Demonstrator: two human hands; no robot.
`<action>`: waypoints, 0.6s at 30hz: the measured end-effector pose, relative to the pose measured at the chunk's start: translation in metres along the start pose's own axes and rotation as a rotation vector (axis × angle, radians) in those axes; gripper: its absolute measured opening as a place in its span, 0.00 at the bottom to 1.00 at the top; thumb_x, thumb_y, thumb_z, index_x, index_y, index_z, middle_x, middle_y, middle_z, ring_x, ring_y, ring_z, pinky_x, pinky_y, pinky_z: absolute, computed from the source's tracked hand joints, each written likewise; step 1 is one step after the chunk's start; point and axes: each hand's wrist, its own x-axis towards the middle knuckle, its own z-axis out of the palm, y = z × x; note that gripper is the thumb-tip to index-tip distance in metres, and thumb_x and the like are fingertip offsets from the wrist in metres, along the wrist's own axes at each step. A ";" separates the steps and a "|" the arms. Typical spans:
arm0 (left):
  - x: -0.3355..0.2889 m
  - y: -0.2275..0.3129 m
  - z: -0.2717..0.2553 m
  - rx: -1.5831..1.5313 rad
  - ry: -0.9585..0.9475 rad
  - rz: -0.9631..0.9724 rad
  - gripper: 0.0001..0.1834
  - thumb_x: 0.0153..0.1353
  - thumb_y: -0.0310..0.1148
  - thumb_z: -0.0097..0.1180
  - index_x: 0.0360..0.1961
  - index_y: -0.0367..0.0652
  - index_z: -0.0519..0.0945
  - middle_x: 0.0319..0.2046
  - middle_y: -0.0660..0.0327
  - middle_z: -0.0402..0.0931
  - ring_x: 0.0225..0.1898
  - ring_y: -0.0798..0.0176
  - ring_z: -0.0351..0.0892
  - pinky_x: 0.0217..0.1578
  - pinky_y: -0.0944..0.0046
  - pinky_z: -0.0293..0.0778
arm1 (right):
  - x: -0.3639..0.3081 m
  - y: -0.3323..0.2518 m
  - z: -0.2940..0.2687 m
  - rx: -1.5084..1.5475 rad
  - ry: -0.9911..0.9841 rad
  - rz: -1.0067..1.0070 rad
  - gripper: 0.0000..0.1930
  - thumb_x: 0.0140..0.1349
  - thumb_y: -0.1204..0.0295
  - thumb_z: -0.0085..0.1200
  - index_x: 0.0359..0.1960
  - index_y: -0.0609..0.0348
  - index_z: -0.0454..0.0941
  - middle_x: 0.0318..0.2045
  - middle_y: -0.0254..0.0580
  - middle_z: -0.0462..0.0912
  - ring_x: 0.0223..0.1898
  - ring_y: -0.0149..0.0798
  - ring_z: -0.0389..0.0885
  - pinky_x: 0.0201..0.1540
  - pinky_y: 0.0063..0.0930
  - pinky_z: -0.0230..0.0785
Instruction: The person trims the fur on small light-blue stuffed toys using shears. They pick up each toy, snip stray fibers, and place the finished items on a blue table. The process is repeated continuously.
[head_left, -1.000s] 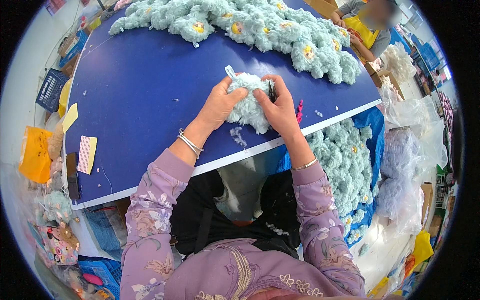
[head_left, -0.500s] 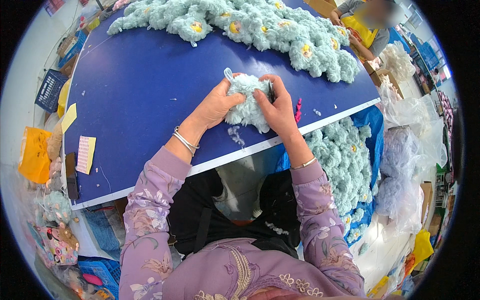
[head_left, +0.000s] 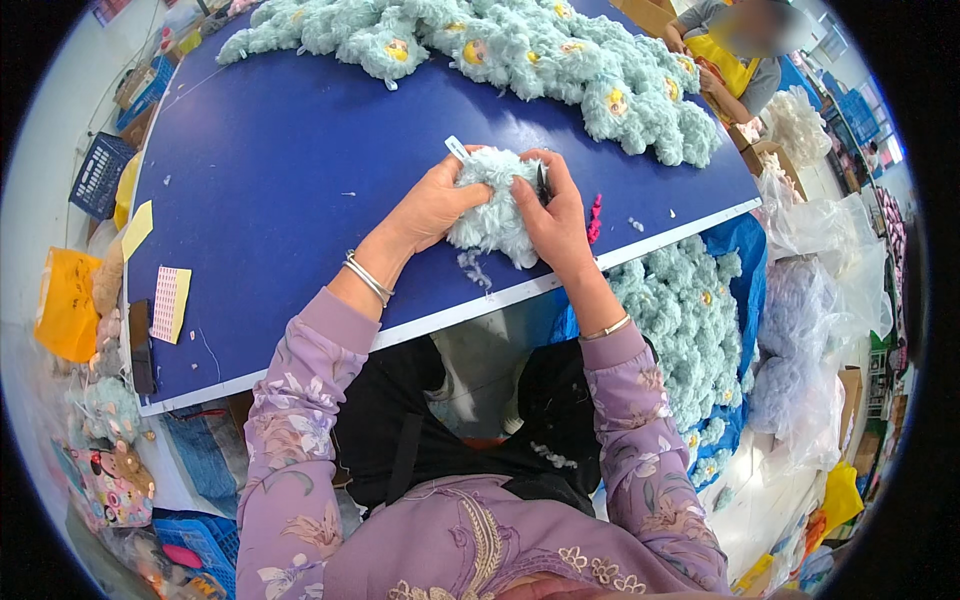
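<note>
Between both hands, just above the near edge of the blue table, I hold a small pale-blue fluffy plush toy (head_left: 490, 225). My left hand (head_left: 438, 200) grips its left side, thumb pressed into the fur, and a light tag sticks up beside the fingers. On the other side my right hand (head_left: 552, 215) pinches the fur with thumb and fingers. A small dark pointed tool, perhaps thread snips (head_left: 543, 182), also shows within that right hand. Below the toy a loose tuft of fluff (head_left: 474, 268) lies at the table edge.
Many similar plush toys (head_left: 590, 80) are heaped along the table's (head_left: 290, 200) far side. More fill a blue sack (head_left: 745, 330) at my right. A pink string-like item (head_left: 595, 218) lies right of my hands; a sticker sheet (head_left: 171, 303) and a dark phone-like object (head_left: 140, 345) lie left. Another person sits far right.
The toy has turned slightly in my hands, and its tag now shows flatter and broader. Both hands keep their hold and have barely moved.
</note>
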 end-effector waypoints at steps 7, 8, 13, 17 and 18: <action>0.006 -0.011 0.002 0.220 0.192 0.130 0.21 0.57 0.22 0.49 0.54 0.38 0.68 0.44 0.59 0.73 0.44 0.67 0.75 0.45 0.65 0.75 | 0.001 -0.009 0.005 -0.071 -0.016 0.020 0.17 0.58 0.70 0.61 0.47 0.59 0.72 0.33 0.42 0.79 0.31 0.33 0.75 0.34 0.27 0.69; 0.007 -0.011 0.003 0.216 0.235 0.148 0.20 0.57 0.22 0.49 0.53 0.37 0.68 0.43 0.58 0.74 0.43 0.66 0.76 0.43 0.66 0.75 | 0.002 -0.011 0.006 -0.173 0.058 -0.035 0.19 0.57 0.69 0.62 0.47 0.60 0.72 0.36 0.44 0.79 0.32 0.37 0.77 0.35 0.28 0.70; 0.011 -0.007 0.003 -0.164 0.288 0.212 0.17 0.65 0.29 0.44 0.55 0.39 0.67 0.45 0.59 0.74 0.45 0.65 0.77 0.43 0.63 0.76 | 0.000 -0.029 0.009 -0.394 0.081 -0.258 0.26 0.48 0.68 0.67 0.49 0.57 0.72 0.50 0.51 0.74 0.41 0.53 0.80 0.43 0.36 0.74; 0.009 -0.008 0.006 -0.210 0.016 0.129 0.21 0.73 0.45 0.37 0.59 0.44 0.65 0.50 0.62 0.72 0.49 0.67 0.74 0.44 0.63 0.76 | -0.005 -0.041 0.021 -0.545 -0.016 -0.134 0.30 0.45 0.68 0.69 0.53 0.50 0.73 0.54 0.50 0.70 0.44 0.56 0.80 0.45 0.40 0.75; 0.009 -0.006 0.005 -0.213 0.027 0.064 0.23 0.72 0.47 0.37 0.61 0.46 0.64 0.49 0.63 0.72 0.48 0.69 0.74 0.42 0.64 0.76 | 0.000 -0.037 0.017 -0.534 0.023 -0.127 0.30 0.45 0.68 0.69 0.54 0.50 0.73 0.54 0.50 0.70 0.44 0.56 0.80 0.44 0.40 0.75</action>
